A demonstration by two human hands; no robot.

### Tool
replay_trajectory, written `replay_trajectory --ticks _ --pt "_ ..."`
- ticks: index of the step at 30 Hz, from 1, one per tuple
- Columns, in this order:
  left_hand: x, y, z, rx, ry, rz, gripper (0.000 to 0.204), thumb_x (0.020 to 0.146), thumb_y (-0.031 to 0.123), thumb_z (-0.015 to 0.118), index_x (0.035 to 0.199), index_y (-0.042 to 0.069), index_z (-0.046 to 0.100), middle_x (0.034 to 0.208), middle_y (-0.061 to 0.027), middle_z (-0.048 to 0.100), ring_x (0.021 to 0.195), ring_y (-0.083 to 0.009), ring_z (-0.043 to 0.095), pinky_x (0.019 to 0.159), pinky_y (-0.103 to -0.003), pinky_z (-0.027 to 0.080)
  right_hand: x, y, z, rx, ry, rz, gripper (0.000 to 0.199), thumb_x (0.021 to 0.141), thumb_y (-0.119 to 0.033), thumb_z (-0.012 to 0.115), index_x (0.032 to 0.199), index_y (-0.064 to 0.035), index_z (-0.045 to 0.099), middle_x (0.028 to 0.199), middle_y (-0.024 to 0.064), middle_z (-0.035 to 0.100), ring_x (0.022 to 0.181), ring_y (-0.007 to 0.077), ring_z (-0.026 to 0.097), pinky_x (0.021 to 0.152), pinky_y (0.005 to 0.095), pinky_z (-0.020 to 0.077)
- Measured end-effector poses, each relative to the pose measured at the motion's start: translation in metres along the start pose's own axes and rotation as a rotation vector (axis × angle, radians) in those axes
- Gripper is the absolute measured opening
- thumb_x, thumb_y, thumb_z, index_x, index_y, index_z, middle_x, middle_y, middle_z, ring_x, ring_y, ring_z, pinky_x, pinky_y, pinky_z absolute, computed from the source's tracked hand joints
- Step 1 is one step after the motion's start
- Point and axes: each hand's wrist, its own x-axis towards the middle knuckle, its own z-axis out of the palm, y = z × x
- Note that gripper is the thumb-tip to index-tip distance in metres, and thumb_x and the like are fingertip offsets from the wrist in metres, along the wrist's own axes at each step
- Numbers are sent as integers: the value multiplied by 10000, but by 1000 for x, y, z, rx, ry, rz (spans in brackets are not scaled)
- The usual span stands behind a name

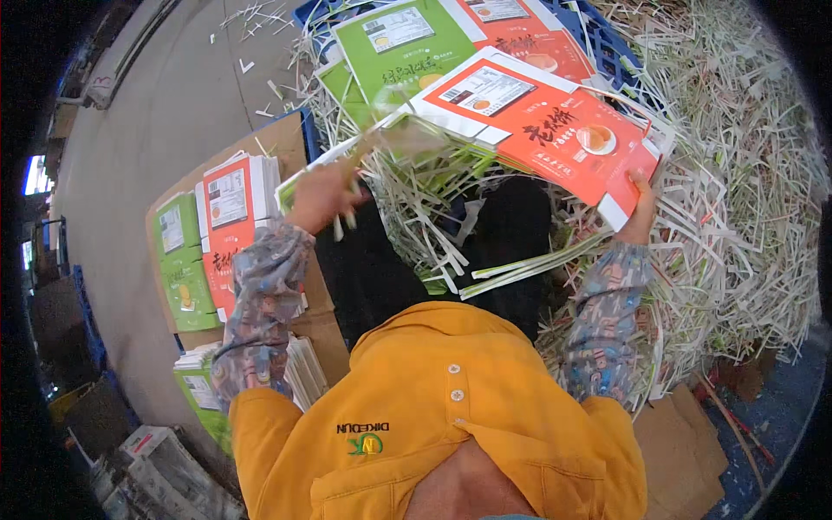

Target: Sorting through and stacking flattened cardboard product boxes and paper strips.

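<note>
My right hand [637, 210] grips the lower right corner of a stack of red printed cardboard sheets [555, 121], fingers and thumb closed on its edge. The stack is tilted above my lap, with white margins along its sides. My left hand [325, 198] is closed on a tan, stick-like tool [371, 146] that points toward the stack's left side. Motion smears the tool's far end, so its kind is unclear. Green and white paper strips [425, 208] hang under the stack and lie between my dark-trousered legs.
Green sheets [403, 48] and more red sheets [511, 26] lie ahead on a blue pallet [572, 13]. Stacked green sheets [184, 260] and red sheets [227, 217] rest on brown cardboard [269, 147] at left. A large heap of paper trimmings [737, 147] covers the right side.
</note>
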Motion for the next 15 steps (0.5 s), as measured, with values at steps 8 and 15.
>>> replay_trajectory --ticks 8,15 --pt "16 111 -60 -674 470 288 426 679 251 665 1020 45 516 995 -131 529 893 -277 519 735 -372 421 -15 0 22 -73 54 -19 365 725 -101 555 1050 22 444 960 112 548 837 212 573 724 325 485" --pt "73 134 37 -208 65 18 475 755 477 493 764 12 593 718 -155 587 673 -301 579 608 -385 450 -28 2 39 -77 64 8 378 732 -114 550 1063 31 438 974 116 546 857 212 571 731 320 482"
